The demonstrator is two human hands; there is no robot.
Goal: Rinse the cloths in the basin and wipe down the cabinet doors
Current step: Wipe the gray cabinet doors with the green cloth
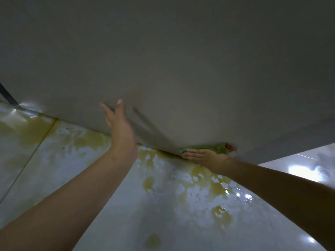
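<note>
One green cloth (pixel 203 148) lies flat against the bottom edge of the grey cabinet door (pixel 163 60), pressed there by the straight fingers of the right hand (pixel 203 157), while the left hand (pixel 120 126) rests spread on the door farther left, above wet, yellow-stained floor tiles (pixel 163 205).

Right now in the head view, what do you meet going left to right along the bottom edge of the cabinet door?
Dark strip at far left → open left hand → green cloth under the flat right hand → small red patch.
</note>
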